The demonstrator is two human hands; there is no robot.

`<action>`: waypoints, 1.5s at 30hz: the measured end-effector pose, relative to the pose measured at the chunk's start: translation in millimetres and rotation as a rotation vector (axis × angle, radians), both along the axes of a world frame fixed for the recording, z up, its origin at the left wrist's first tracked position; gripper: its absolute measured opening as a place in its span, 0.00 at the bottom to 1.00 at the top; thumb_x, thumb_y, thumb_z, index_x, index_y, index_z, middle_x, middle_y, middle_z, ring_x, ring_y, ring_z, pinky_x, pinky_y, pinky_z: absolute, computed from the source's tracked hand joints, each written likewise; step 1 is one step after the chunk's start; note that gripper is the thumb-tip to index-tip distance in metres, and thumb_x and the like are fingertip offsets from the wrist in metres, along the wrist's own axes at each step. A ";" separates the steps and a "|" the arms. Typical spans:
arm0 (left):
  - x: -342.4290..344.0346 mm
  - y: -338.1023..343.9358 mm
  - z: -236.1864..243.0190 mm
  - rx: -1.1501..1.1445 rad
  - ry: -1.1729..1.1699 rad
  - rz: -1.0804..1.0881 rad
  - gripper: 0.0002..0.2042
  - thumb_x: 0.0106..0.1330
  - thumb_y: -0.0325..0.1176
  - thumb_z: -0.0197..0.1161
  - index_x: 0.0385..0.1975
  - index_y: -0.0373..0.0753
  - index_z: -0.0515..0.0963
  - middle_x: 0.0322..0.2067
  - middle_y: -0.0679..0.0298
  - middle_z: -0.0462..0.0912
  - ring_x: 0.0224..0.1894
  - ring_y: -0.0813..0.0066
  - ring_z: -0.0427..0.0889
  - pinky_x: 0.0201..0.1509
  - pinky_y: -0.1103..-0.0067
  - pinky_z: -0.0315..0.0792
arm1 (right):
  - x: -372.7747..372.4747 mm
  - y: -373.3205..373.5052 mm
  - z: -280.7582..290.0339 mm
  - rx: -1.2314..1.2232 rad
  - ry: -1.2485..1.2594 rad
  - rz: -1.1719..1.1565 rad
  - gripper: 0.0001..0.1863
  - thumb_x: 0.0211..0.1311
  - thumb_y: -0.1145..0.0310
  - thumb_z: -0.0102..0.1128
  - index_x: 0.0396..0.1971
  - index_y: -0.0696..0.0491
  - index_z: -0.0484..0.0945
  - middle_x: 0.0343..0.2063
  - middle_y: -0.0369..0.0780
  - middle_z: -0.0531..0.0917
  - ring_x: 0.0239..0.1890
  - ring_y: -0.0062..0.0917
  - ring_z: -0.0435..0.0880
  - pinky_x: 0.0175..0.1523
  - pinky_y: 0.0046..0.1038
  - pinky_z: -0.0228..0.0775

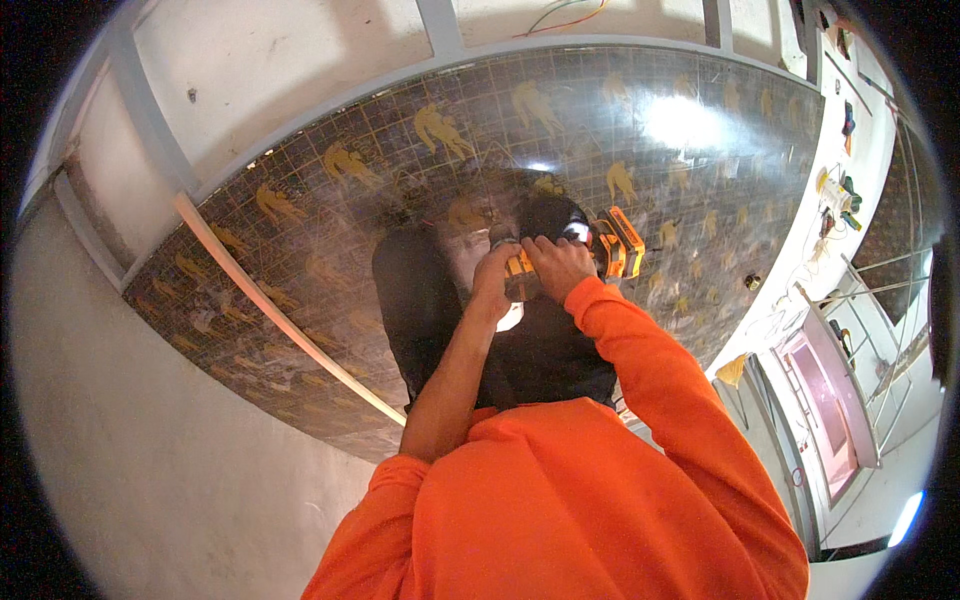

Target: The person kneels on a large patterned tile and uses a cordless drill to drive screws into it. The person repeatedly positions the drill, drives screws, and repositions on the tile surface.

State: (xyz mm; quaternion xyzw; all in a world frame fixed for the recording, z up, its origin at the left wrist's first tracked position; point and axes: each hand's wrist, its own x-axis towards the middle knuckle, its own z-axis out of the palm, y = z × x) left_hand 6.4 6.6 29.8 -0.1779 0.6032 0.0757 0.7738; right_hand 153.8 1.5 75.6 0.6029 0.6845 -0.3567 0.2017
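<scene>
An orange and black cordless drill (pixel 622 244) lies sideways between my hands, its battery pack to the right. My left hand (pixel 492 278) is closed around the front part of the drill, near its chuck. My right hand (pixel 558 264) wraps the drill's body and handle, just right of the left. Under the drill are my dark-trousered legs and a big dark panel (pixel 700 200) with gold prints and grid lines. What the drill's tip touches, if anything, cannot be made out.
A pale wooden strip (pixel 290 325) crosses the panel on the left. Grey metal bars (pixel 150 110) frame the panel's far edge before a white wall with loose wires (pixel 580 15). At right, several tools and a spool (pixel 833 195) lie on a white surface. A small dark object (pixel 752 282) sits near the panel's right edge.
</scene>
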 end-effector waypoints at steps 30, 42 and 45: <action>-1.4 7.3 -9.3 -0.014 -0.005 0.021 0.10 0.63 0.40 0.61 0.38 0.41 0.77 0.31 0.63 0.81 0.33 0.67 0.81 0.38 0.67 0.76 | -3.8 9.3 -5.1 -0.126 -0.018 -0.036 0.25 0.57 0.67 0.59 0.57 0.49 0.72 0.43 0.39 0.80 0.38 0.38 0.86 0.42 0.42 0.77; -6.6 -7.8 -28.1 -0.026 -0.027 0.045 0.11 0.62 0.41 0.62 0.39 0.43 0.77 0.31 0.64 0.81 0.34 0.66 0.81 0.36 0.65 0.75 | -3.3 13.0 -6.3 -0.104 -0.036 -0.023 0.22 0.59 0.68 0.57 0.55 0.50 0.72 0.43 0.40 0.80 0.40 0.38 0.86 0.44 0.42 0.77; -7.8 -10.6 -29.3 -0.007 -0.081 0.079 0.12 0.64 0.41 0.60 0.42 0.43 0.76 0.35 0.63 0.82 0.37 0.67 0.83 0.41 0.66 0.78 | -4.0 12.0 -6.1 -0.080 -0.040 0.000 0.21 0.60 0.68 0.56 0.55 0.51 0.72 0.44 0.40 0.80 0.40 0.38 0.86 0.45 0.43 0.76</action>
